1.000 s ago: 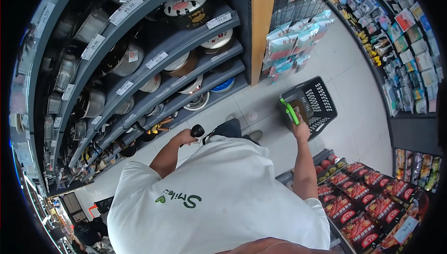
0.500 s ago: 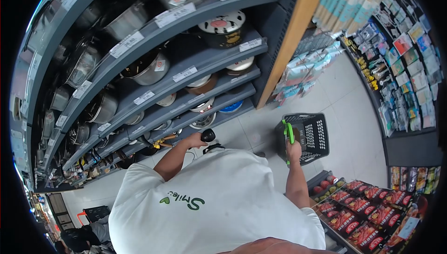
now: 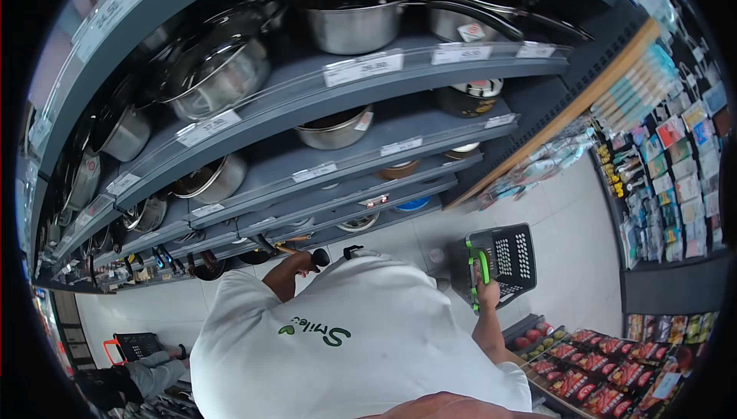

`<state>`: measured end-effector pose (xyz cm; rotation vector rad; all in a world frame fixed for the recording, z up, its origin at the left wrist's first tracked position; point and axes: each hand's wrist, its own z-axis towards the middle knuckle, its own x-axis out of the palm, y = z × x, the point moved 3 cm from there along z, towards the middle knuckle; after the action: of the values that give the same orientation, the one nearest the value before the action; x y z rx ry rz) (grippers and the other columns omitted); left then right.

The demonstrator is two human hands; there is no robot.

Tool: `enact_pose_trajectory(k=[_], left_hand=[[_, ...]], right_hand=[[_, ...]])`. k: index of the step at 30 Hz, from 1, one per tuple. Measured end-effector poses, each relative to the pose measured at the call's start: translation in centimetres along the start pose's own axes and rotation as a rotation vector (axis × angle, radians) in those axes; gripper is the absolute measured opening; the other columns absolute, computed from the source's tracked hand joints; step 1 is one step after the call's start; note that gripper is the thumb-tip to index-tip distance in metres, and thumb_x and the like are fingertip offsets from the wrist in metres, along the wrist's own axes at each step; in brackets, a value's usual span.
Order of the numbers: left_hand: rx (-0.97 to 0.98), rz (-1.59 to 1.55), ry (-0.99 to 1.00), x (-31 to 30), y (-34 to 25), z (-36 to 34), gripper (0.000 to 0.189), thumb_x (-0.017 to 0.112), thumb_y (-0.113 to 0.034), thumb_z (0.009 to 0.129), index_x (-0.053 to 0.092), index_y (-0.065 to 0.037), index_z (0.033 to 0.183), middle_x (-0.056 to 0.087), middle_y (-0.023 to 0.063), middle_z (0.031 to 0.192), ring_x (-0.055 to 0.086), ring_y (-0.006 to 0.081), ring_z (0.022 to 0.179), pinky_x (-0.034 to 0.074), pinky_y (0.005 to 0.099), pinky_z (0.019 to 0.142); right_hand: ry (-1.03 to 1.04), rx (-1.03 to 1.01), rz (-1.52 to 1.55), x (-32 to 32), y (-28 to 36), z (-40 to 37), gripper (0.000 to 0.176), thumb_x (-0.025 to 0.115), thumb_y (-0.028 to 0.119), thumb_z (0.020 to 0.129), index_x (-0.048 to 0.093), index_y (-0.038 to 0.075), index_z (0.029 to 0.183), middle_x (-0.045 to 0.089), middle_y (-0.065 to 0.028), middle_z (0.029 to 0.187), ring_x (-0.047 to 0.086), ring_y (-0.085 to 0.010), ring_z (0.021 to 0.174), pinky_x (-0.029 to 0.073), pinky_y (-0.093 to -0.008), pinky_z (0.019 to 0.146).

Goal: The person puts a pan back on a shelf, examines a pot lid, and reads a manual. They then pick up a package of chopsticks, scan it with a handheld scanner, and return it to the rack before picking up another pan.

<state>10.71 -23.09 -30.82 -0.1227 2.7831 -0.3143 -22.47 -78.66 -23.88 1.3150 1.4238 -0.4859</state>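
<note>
My left hand (image 3: 305, 263) is in front of the lower pot shelves, close to my white shirt (image 3: 345, 296). Its fingers are closed round a black rounded object (image 3: 321, 257) whose kind I cannot make out. On the other side, my right hand (image 3: 487, 293) grips the green handle (image 3: 482, 267) of a dark grey shopping basket (image 3: 524, 265) with perforated sides. The basket hangs beside me above the tiled floor, and part of its inside is hidden by my hand and the handle.
Pots such as a steel saucepan (image 3: 353, 31) stand on the grey shelves (image 3: 461, 54) ahead. Packaged goods hang on a rack (image 3: 675, 165) to the right. Red food packets (image 3: 591, 373) lie on a display at lower right. Another person (image 3: 127, 380) is at lower left.
The view has shifted, so the pot shelves fill more of the top and the saucepans sit further right. My left hand is lower and nearer my shirt; the basket has dropped slightly in view.
</note>
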Motion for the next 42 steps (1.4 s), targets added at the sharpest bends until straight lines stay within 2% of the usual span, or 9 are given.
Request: enact_pose_trajectory(k=[10, 13, 19, 23, 25, 27, 29, 37, 42], left_hand=[[0.232, -0.117, -0.128, -4.8, -0.6, -2.4, 0.035, 0.078, -0.031, 0.077, 0.062, 0.0, 0.074, 0.061, 0.0078, 0.059, 0.063, 0.0157, 0.052, 0.051, 0.0328, 0.048], [0.16, -0.063, -0.125, -5.7, -2.8, -5.7, 0.035, 0.075, -0.03, 0.077, 0.062, 0.0, 0.09, 0.062, 0.0086, 0.064, 0.062, 0.017, 0.051, 0.052, 0.031, 0.051], [0.313, -0.246, -0.049, -2.1, 0.2, -2.2, 0.035, 0.077, -0.03, 0.075, 0.063, 0.001, 0.085, 0.06, 0.0066, 0.058, 0.064, 0.0161, 0.052, 0.05, 0.0298, 0.049], [0.227, -0.067, -0.009, -1.2, 2.5, -2.0, 0.033, 0.078, -0.029, 0.075, 0.064, 0.001, 0.073, 0.061, 0.0079, 0.06, 0.064, 0.0177, 0.051, 0.051, 0.0306, 0.048], [0.17, -0.044, -0.012, -1.0, 3.7, -2.0, 0.034, 0.079, -0.028, 0.073, 0.064, 0.002, 0.073, 0.062, 0.0097, 0.061, 0.065, 0.0187, 0.052, 0.053, 0.031, 0.048], [0.148, -0.046, 0.005, -1.5, 3.6, -3.8, 0.033, 0.079, -0.024, 0.073, 0.062, 0.001, 0.085, 0.061, 0.0077, 0.063, 0.064, 0.0163, 0.051, 0.052, 0.0295, 0.047], [0.151, -0.063, -0.068, -1.0, 4.6, -3.1, 0.036, 0.079, -0.031, 0.072, 0.064, 0.002, 0.07, 0.062, 0.0095, 0.059, 0.065, 0.0188, 0.052, 0.054, 0.0311, 0.051], [0.287, -0.127, -0.096, 1.1, 3.9, -9.9, 0.035, 0.074, -0.033, 0.071, 0.066, 0.0, 0.08, 0.062, 0.0094, 0.059, 0.062, 0.0188, 0.052, 0.048, 0.0336, 0.055], [0.177, -0.187, -0.095, 4.7, 10.4, -11.4, 0.032, 0.074, -0.029, 0.073, 0.065, 0.0, 0.082, 0.062, 0.0086, 0.062, 0.062, 0.018, 0.053, 0.048, 0.0325, 0.056]], right_hand=[[-0.035, -0.119, 0.064, 5.7, 2.5, -5.5, 0.036, 0.062, 0.037, 0.084, 0.068, 0.001, 0.08, 0.065, -0.0178, 0.068, 0.066, -0.0325, 0.066, 0.049, -0.0399, 0.062], [-0.051, -0.198, 0.031, 6.4, 3.3, -6.8, 0.035, 0.063, 0.036, 0.083, 0.068, 0.002, 0.08, 0.065, -0.0183, 0.068, 0.066, -0.0325, 0.065, 0.049, -0.0405, 0.061], [0.091, -0.184, 0.114, 6.7, 4.7, -9.6, 0.03, 0.067, 0.033, 0.081, 0.069, 0.004, 0.088, 0.068, -0.021, 0.082, 0.066, -0.039, 0.078, 0.051, -0.0448, 0.07], [0.005, -0.204, 0.053, 7.0, 5.6, -11.8, 0.036, 0.066, 0.037, 0.081, 0.067, 0.002, 0.078, 0.064, -0.0194, 0.066, 0.066, -0.0337, 0.066, 0.05, -0.0417, 0.061], [0.235, -0.069, 0.047, 7.6, 4.9, -12.2, 0.035, 0.065, 0.039, 0.081, 0.069, 0.006, 0.094, 0.067, -0.0219, 0.092, 0.064, -0.0401, 0.089, 0.05, -0.0464, 0.077], [0.225, -0.053, 0.033, 8.2, 4.4, -13.1, 0.035, 0.065, 0.04, 0.081, 0.068, 0.007, 0.093, 0.067, -0.0216, 0.092, 0.064, -0.0404, 0.089, 0.05, -0.0463, 0.077], [0.196, -0.089, 0.013, 7.6, 5.2, -14.6, 0.037, 0.064, 0.043, 0.082, 0.069, 0.009, 0.094, 0.067, -0.0208, 0.091, 0.064, -0.0405, 0.089, 0.05, -0.0466, 0.076], [0.193, -0.136, -0.005, 7.5, 6.8, -17.5, 0.033, 0.063, 0.036, 0.082, 0.068, 0.005, 0.093, 0.067, -0.0222, 0.086, 0.065, -0.0401, 0.085, 0.05, -0.0447, 0.074], [0.215, -0.149, 0.055, 8.5, 6.5, -17.0, 0.034, 0.064, 0.038, 0.082, 0.068, 0.004, 0.089, 0.068, -0.0188, 0.078, 0.067, -0.0364, 0.076, 0.051, -0.0417, 0.068]])
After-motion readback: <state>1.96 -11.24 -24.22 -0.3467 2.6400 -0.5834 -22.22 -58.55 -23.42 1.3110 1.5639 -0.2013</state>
